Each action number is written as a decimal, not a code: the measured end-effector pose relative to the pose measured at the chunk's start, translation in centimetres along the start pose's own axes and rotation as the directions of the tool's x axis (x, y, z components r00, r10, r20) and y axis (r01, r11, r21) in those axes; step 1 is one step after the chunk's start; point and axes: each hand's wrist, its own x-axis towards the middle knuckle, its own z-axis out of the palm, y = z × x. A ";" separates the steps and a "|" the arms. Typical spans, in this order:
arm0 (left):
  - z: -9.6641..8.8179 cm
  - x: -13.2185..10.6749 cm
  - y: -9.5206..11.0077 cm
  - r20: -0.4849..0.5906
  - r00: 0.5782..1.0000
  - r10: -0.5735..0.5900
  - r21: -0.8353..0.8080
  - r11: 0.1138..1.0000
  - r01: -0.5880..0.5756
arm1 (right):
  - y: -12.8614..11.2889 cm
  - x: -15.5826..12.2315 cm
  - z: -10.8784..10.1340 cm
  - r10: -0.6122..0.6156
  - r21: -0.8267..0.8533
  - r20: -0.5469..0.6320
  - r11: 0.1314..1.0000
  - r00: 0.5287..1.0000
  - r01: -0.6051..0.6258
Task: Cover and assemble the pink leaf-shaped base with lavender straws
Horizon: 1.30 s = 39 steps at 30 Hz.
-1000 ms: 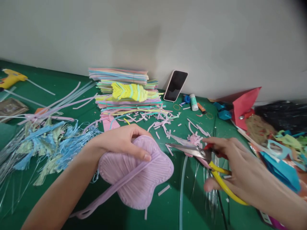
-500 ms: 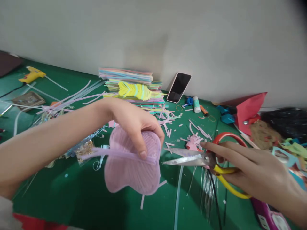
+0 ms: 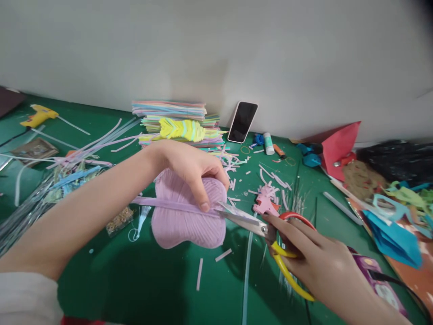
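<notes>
My left hand grips a lilac butterfly-shaped piece of fuzzy pipe cleaners laid side by side, thumb on its front and fingers behind its upper right edge. A lilac strip of pipe cleaners runs across its middle and sticks out to the left. In my right hand are scissors with one red and one yellow handle. Their blade tips lie at the strip's right end, close to my left thumb; whether they touch the fuzz I cannot make out. Short lilac offcuts lie below on the green table.
Bundles of coloured pipe cleaners and a propped phone stand by the wall. A yellow glue gun lies far left. Pink glue gun, glue stick and purple power strip are to the right, with coloured paper.
The scissors have moved left, bringing their tips from beside the lilac piece onto its right edge. The piece is tilted a little differently, and the whole view has shifted slightly.
</notes>
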 end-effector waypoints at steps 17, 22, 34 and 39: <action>3.2 -0.1 -0.5 -0.551 0.824 -0.134 0.003 0.987 0.162 | 1.6 -1.0 -1.1 0.011 -0.273 0.068 0.962 0.998 0.008; 4.6 0.5 0.0 -0.709 0.685 -0.168 0.002 0.971 0.241 | 2.5 -1.4 -1.0 0.023 -0.265 0.095 0.964 0.995 0.003; 5.7 1.1 0.2 -0.781 0.598 -0.179 -0.016 0.963 0.268 | 1.5 -0.5 -0.1 0.142 -0.143 -0.024 0.979 0.990 -0.144; 5.8 1.1 -0.3 -0.780 0.606 -0.156 -0.008 0.971 0.240 | 1.5 -0.3 -0.1 0.125 -0.129 -0.019 0.983 0.992 -0.127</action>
